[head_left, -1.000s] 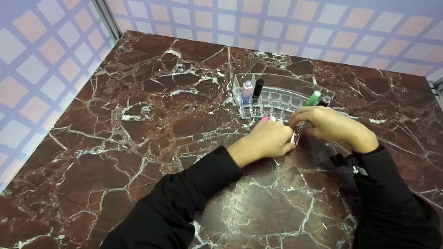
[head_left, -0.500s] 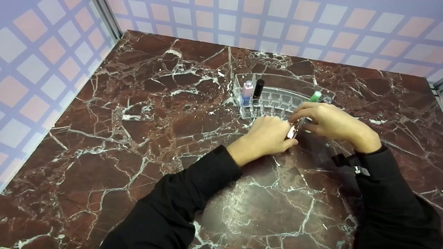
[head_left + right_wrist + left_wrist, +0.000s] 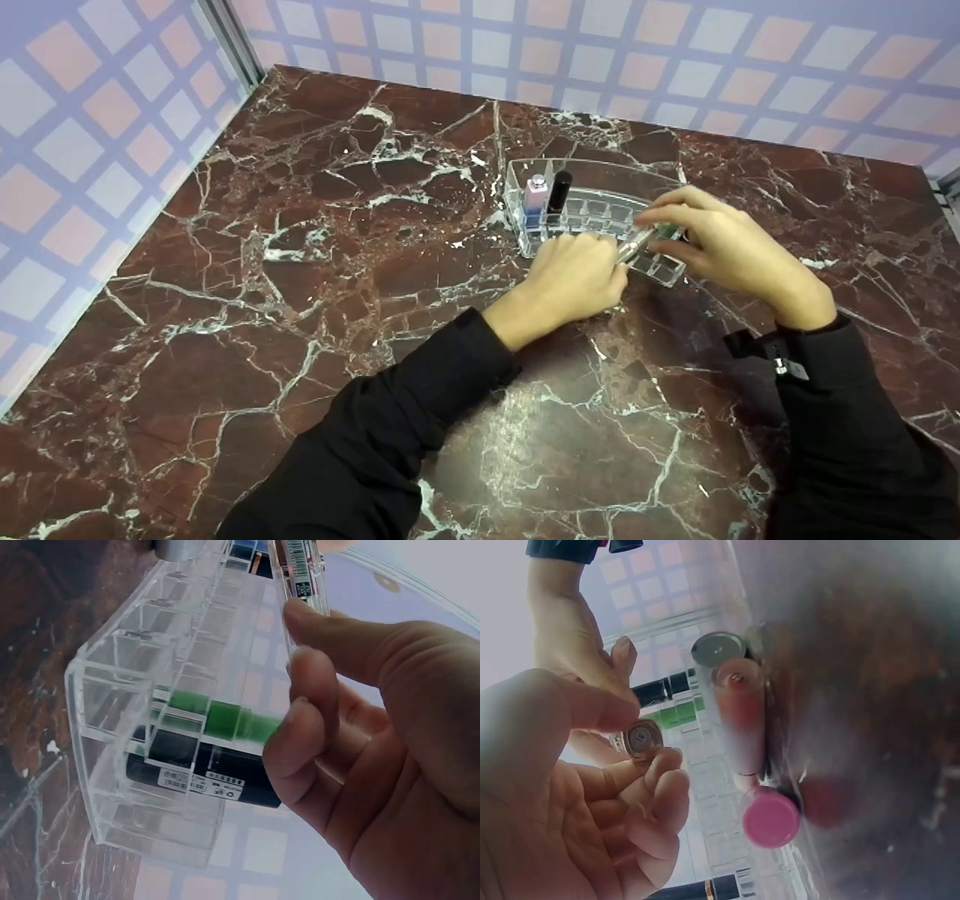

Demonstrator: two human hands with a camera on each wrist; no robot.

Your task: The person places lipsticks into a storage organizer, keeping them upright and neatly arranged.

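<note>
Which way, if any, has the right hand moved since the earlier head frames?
Yes: forward, farther over the clear organizer, which hasn't shifted. The right hand now hides most of the green tube, while the organizer's front right edge shows below it.

This looks like a small booth (image 3: pixel 45 289) built around a table (image 3: pixel 255 337). The table's top looks like shiny red-brown stone with white lines. A back wall (image 3: pixel 570 56) and a left wall (image 3: pixel 82 150) stand along its edges, both with pink and white squares (image 3: pixel 112 109) on pale purple. A grey post (image 3: pixel 231 41) stands in their corner. You can't tell if the booth is in a home, a shop or an office.
</note>
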